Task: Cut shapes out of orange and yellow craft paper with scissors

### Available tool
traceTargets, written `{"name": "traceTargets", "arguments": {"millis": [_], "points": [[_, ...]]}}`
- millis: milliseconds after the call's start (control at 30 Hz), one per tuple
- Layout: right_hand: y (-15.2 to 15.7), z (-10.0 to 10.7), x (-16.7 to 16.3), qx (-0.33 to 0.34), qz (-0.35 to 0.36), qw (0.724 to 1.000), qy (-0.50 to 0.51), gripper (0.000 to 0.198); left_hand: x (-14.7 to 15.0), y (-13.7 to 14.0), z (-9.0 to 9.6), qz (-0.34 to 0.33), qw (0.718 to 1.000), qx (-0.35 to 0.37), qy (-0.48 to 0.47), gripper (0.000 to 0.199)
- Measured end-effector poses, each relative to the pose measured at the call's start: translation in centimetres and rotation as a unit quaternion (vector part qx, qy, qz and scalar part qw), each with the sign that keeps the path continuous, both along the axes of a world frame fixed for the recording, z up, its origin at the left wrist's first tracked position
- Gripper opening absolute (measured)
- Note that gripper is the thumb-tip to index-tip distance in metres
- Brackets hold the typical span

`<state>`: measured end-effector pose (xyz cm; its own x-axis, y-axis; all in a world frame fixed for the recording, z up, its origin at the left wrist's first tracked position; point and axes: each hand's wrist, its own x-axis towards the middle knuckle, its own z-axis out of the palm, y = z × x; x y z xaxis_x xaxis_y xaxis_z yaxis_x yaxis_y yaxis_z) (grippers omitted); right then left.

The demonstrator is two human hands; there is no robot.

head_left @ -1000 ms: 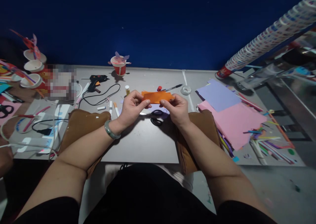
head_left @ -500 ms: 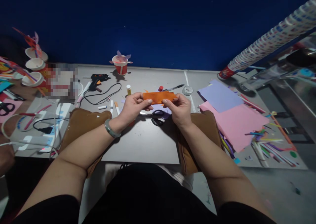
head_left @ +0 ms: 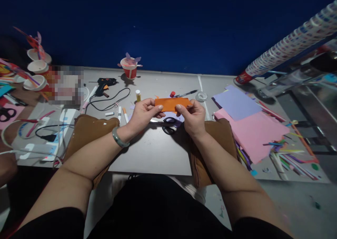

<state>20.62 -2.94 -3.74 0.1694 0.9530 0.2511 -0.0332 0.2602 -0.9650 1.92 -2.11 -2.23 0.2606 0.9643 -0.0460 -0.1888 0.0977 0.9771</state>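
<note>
Between both hands a strip of orange paper, seemingly folded, is held up above the table. My left hand pinches its left end, thumb in front and fingers behind. At the right end my right hand grips it in the same way. Below the paper lie scissors with black handles, their blades partly hidden by my left hand. Purple paper scraps lie around them. A glue stick stands just beyond my left hand, with markers close by.
A black glue gun with its cord lies back left. Behind it stands a decorated paper cup. Tape and a pen lie behind my right hand. Purple and pink paper spread right. Brown cushions lie under my forearms.
The orange paper is turned slightly, so its front looks flatter and its top edge straighter. Both hands keep their hold, almost in the same place.
</note>
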Motion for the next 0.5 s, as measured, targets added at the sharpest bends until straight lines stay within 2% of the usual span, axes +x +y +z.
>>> {"name": "traceTargets", "arguments": {"millis": [267, 500], "points": [[-0.07, -0.05, 0.05, 0.008, 0.006, 1.0, 0.014, 0.058, 0.07, 0.07, -0.15, 0.002, 1.0, -0.001, -0.007, 0.048], [0.13, -0.33, 0.15, 0.01, 0.007, 0.999, 0.042, 0.057, 0.16, 0.06, -0.1, 0.002, 1.0, -0.004, -0.002, 0.045]]}}
